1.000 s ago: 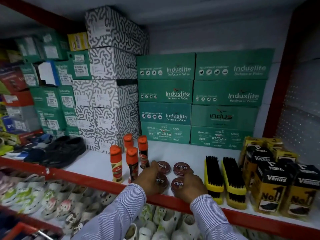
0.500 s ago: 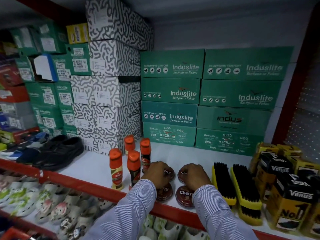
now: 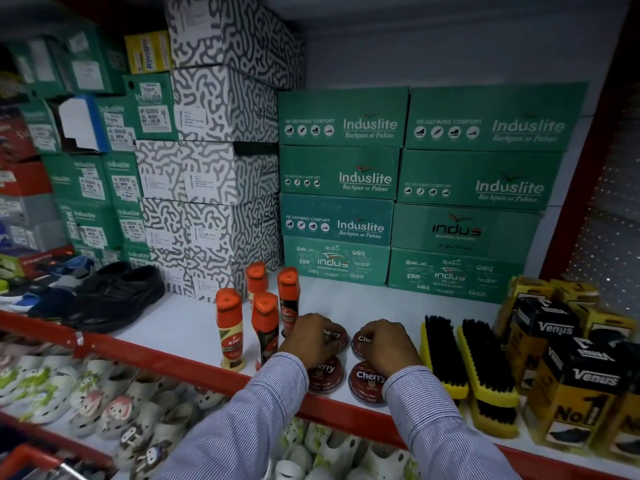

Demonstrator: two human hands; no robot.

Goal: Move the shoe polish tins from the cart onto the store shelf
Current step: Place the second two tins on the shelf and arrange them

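Observation:
Several round dark-red Cherry polish tins lie flat on the white store shelf (image 3: 180, 327) in a square group near its red front edge. My left hand (image 3: 310, 337) rests curled over the rear left tin (image 3: 335, 336). My right hand (image 3: 388, 344) covers most of the rear right tin (image 3: 360, 341). The front left tin (image 3: 327, 374) and the front right tin (image 3: 367, 381) lie free just behind the shelf lip, partly hidden by my striped sleeves. The cart is out of view.
Orange-capped Kiwi bottles (image 3: 228, 327) stand just left of the tins. Yellow-backed brushes (image 3: 443, 355) and Venus boxes (image 3: 568, 375) fill the right. Green Induslite boxes (image 3: 339, 168) and patterned shoe boxes (image 3: 214, 174) line the back. Black shoes (image 3: 114, 296) sit at the left.
Both hands have moved from the front tins to the rear pair and stayed there. The front tins are now uncovered.

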